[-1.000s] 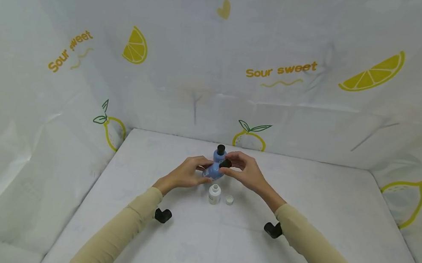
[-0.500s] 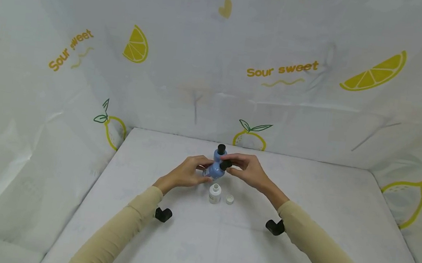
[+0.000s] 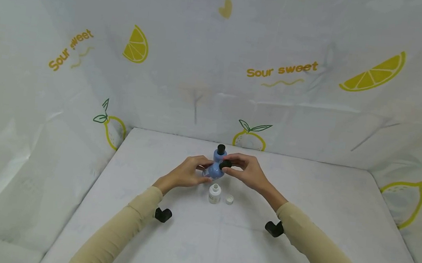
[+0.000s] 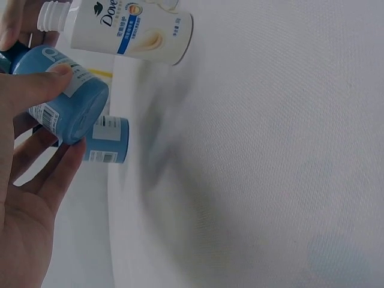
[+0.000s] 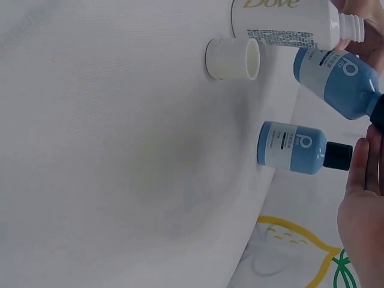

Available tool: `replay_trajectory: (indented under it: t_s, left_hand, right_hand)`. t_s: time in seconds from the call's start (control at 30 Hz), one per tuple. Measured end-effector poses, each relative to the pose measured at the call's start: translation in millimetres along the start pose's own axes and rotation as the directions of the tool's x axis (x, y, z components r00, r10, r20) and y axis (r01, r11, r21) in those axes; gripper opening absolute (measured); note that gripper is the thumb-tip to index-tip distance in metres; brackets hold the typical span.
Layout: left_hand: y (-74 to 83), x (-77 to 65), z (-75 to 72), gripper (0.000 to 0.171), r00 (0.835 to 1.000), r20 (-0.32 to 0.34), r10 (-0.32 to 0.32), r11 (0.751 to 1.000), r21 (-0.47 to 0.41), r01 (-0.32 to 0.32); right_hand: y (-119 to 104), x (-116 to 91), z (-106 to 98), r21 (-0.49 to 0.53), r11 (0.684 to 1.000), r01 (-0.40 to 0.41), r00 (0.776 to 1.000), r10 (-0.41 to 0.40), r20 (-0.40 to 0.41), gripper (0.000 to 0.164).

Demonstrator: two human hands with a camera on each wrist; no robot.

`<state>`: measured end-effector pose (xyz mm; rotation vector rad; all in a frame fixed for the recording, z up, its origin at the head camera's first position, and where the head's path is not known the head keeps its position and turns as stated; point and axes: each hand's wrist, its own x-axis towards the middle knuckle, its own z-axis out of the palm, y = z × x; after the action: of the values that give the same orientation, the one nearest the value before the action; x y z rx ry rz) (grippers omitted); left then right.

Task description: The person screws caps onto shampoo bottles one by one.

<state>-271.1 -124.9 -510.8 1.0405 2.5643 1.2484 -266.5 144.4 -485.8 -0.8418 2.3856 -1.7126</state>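
My left hand (image 3: 188, 173) grips a blue bottle (image 3: 214, 172) round its body and holds it tilted above the table, neck toward the right. In the left wrist view, the thumb (image 4: 45, 87) lies along the bottle's label. The black cap (image 3: 225, 164) is on its neck, and my right hand (image 3: 247, 169) pinches it between thumb and fingers. A second blue bottle (image 5: 293, 148), black cap on, stands upright just behind. In front stands a white Dove bottle (image 4: 129, 29) with its threaded neck bare. A white cap (image 5: 231, 59) rests on the table to its right.
The table (image 3: 198, 250) has a white cloth. Behind it hangs a white curtain (image 3: 217, 72) with lemon prints and lettering. Black wrist-camera mounts jut out by the left sleeve (image 3: 119, 229) and the right sleeve (image 3: 322, 250).
My right thumb came away from the black cap half a second ago and is back against it now. The left hand and the tilted bottle stay in place.
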Motion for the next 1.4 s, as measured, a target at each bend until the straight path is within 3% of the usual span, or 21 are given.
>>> replay_trajectory:
  t_s: [0.27, 0.9, 1.17, 1.4]
  left_hand:
    - [2.8, 0.5, -1.2, 0.057, 1.0, 0.005, -0.015, 1.0, -0.001, 0.015]
    - [6.2, 2.0, -0.8, 0.055, 1.0, 0.004, 0.002, 1.0, -0.009, -0.002]
    - [5.4, 2.5, -0.3, 0.055, 1.0, -0.004, -0.003, 1.0, -0.008, 0.003]
    - [4.8, 2.5, 0.1, 0.056, 1.0, -0.002, -0.01, 1.0, -0.016, 0.01]
  right_hand:
    - [2, 1, 4, -0.085, 0.996, -0.022, 0.996, 0.014, -0.089, 0.028]
    - [0, 2, 11, -0.108, 0.994, -0.034, 0.982, 0.013, -0.188, 0.025]
    - [-3, 1, 11, -0.103, 0.994, -0.043, 0.982, 0.023, -0.188, 0.028]
    - [-6, -2, 6, -0.115, 0.991, -0.063, 0.992, 0.049, -0.119, 0.041]
